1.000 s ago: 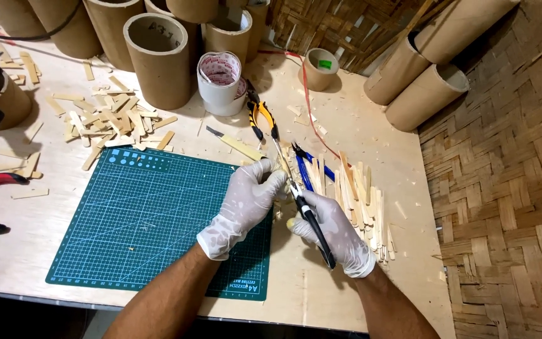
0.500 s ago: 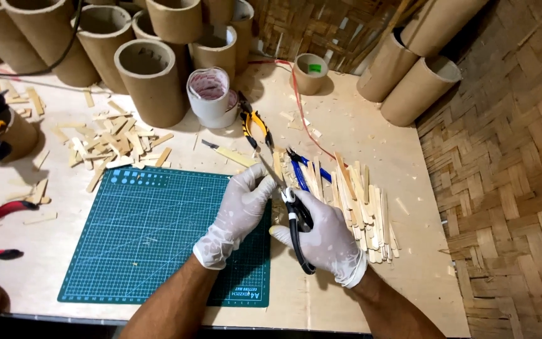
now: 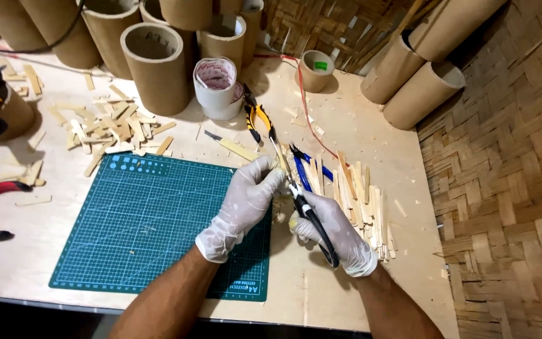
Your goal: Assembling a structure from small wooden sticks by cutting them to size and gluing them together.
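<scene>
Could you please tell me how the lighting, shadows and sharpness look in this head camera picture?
Head view: light is warm and fairly even on the table, with no harsh glare; soft shadows fall beside the cardboard tubes and under the left hand and right hand; the green cutting mat is sharp, the pliers slightly soft; the bottom edge is dark.

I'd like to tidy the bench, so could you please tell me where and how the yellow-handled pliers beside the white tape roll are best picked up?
Grip the yellow-handled pliers across both handles at their yellow middle, coming from straight above. They lie flat on the table, running lengthwise away from the person. The white tape roll crowds their left side, so close the fingers from the clearer right. Both gloved hands are busy nearer the person.
</scene>
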